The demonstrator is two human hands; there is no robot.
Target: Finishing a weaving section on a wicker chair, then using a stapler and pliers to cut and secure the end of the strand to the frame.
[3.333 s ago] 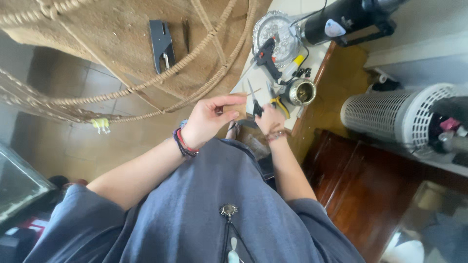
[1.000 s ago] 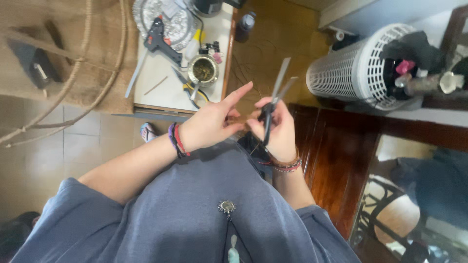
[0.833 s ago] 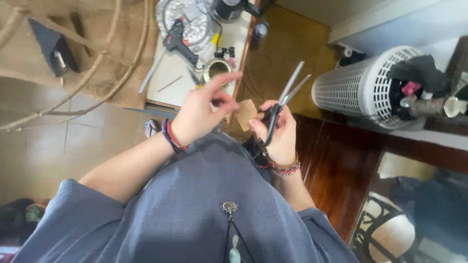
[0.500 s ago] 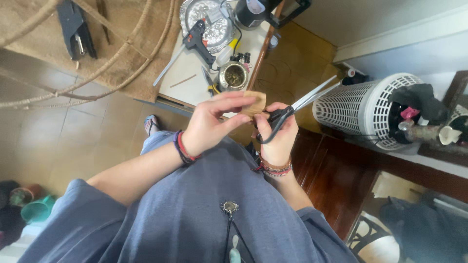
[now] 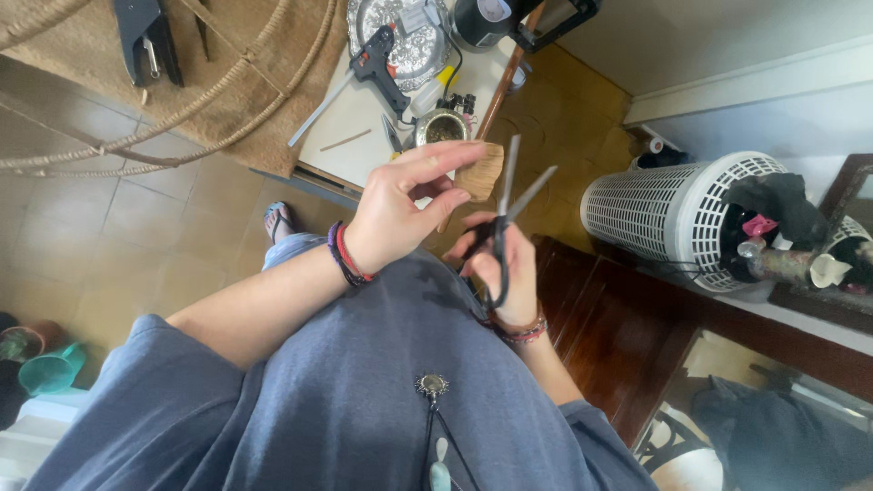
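A white perforated basket [image 5: 677,214] is lying on its side at the right, its contents partly hidden. A white table [image 5: 364,118] above is being cut off by the top edge, carrying a black glue gun [image 5: 377,65]. The left hand [image 5: 400,209] is pinching a small brown piece [image 5: 480,173] between thumb and fingertips. Just beside it, the right hand [image 5: 509,268] is gripping black scissors [image 5: 500,223], blades spread apart near the piece; the handles are mostly hiding inside the closed fingers.

Tan tile floor [image 5: 136,218] w/ dark wood cabinet [image 5: 627,336], white wall [image 5: 727,36], daylight.
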